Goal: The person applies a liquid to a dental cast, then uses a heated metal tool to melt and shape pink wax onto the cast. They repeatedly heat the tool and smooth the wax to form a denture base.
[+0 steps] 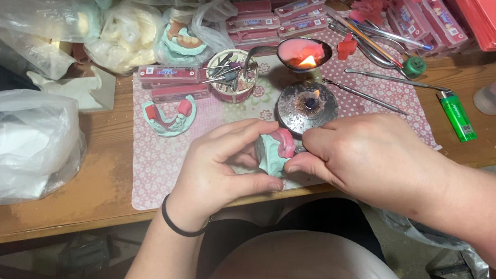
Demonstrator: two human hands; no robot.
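My left hand and my right hand meet over the near edge of the table and both grip a small green dental cast with a pink wax rim on top. Left-hand fingers wrap its left side and underside; right-hand fingertips pinch its right side. A black band circles my left wrist. Just behind the cast stands a round metal burner with a small wick. Farther back a metal ladle holds pink wax with a flame in it.
A second green cast with pink wax lies at the left of the patterned mat. A cup of burs, metal instruments, a green lighter, pink boxes and plastic bags crowd the wooden table.
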